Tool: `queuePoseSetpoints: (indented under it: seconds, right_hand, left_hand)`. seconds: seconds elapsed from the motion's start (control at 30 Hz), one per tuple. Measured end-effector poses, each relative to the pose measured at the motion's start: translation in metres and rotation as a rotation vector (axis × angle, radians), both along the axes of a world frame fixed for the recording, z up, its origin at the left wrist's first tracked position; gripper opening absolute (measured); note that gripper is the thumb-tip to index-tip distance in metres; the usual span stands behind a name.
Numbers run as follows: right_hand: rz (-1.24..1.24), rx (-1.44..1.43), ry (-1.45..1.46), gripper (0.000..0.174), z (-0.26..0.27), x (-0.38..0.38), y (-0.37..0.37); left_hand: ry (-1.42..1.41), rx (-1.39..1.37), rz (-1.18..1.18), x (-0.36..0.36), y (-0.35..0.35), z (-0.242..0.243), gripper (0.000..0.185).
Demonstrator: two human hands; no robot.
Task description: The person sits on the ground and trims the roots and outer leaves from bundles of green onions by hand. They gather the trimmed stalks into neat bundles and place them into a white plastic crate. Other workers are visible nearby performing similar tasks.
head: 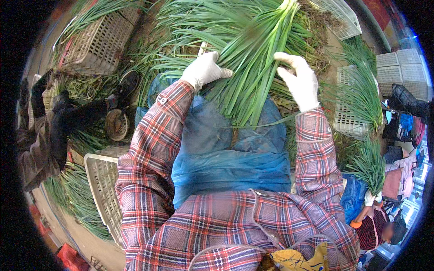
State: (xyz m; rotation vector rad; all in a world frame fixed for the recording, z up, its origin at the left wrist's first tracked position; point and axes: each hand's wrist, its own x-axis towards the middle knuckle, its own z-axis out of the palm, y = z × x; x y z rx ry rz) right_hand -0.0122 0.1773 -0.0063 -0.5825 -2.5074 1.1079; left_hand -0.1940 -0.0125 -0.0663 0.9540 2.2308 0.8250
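A large bunch of long green leafy stalks, like leeks or garlic greens, lies in front of me, pale stem ends away from me, leaf tips over my blue plastic apron. My left hand, in a white glove, rests at the bunch's left edge with the thumb pointing inward; whether it grips any leaves is unclear. Gloved in white too, my right hand is at the bunch's right side, thumb and fingers curved apart, nothing held between them. One long leaf sticks out sideways towards my right sleeve.
More greens are heaped ahead, with rooty stems at right. Plastic crates stand at upper left, lower left and right. A dark-clothed person is at left. Another person at lower right holds greens. A round container lies at left.
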Motion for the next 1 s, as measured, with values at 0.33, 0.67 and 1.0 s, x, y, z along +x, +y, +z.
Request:
queuePoseSetpoints:
  seconds: [0.33,0.67,1.0]
  right_hand:
    - [0.181,0.580,-0.235,0.022,-0.018,0.028,-0.002]
    - [0.005,0.234,-0.187,0.022,-0.035,0.029,-0.005]
    - [-0.109,-0.350,-0.278,0.024,-0.033,0.022,-0.019]
  left_hand:
    - [0.494,0.623,-0.309,0.066,0.021,0.034,0.022]
    - [0.543,0.457,-0.196,0.078,0.024,-0.001,0.028]
    - [0.383,0.503,0.016,0.082,0.023,-0.006,0.048]
